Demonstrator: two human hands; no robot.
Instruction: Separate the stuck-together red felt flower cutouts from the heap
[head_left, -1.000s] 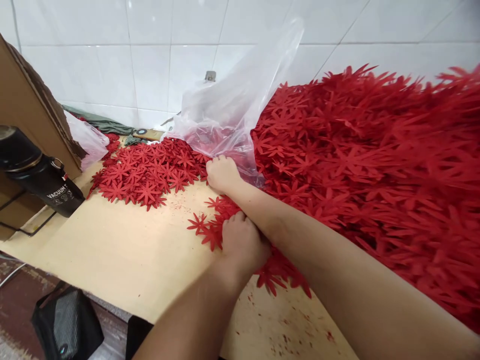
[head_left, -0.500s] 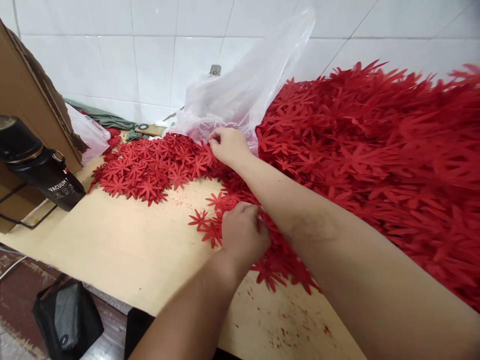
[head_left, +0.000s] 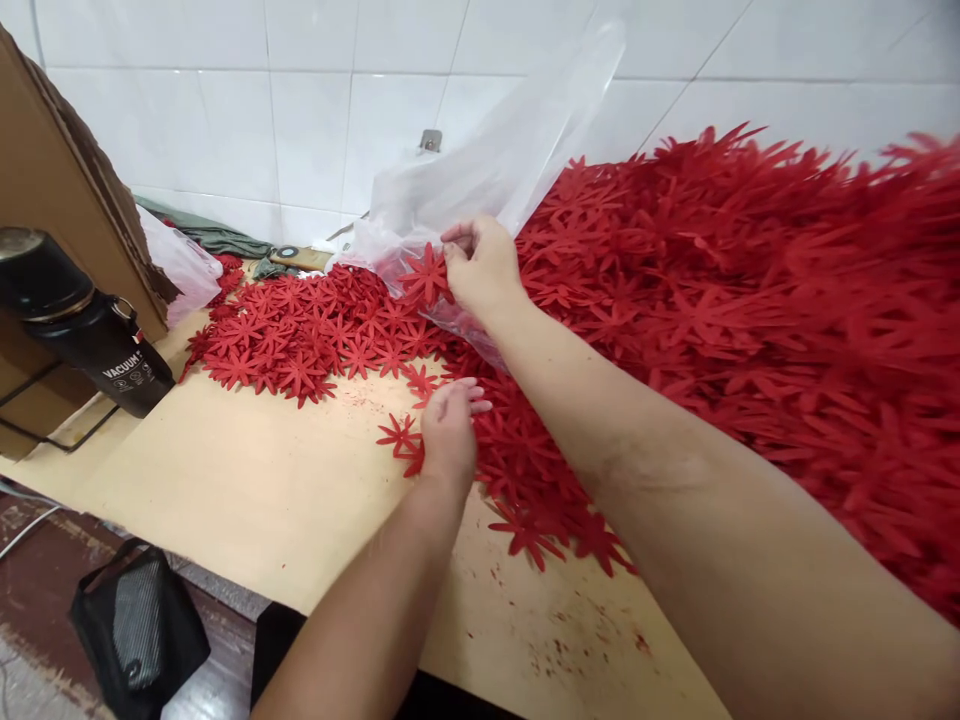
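Red cut-outs: star-shaped flower pieces, a huge heap (head_left: 750, 300) filling the right of the frame, a flatter spread (head_left: 300, 335) at centre left on the board.
Right hand (head_left: 484, 265): raised at upper centre, fingers pinched together on a small bunch of flowers (head_left: 426, 275) at the mouth of a clear plastic bag (head_left: 480, 180).
Left hand (head_left: 448, 435): lower, palm down on loose flowers (head_left: 401, 440), fingers slightly apart, gripping nothing I can make out.
Key relation: the bag mouth lies just left of and beyond the right fingertips; the right hand is far nearer than the left.
Surroundings: tan board (head_left: 262, 500), black flask (head_left: 82, 330) and cardboard (head_left: 60, 180) at left, white tiled wall (head_left: 225, 100).
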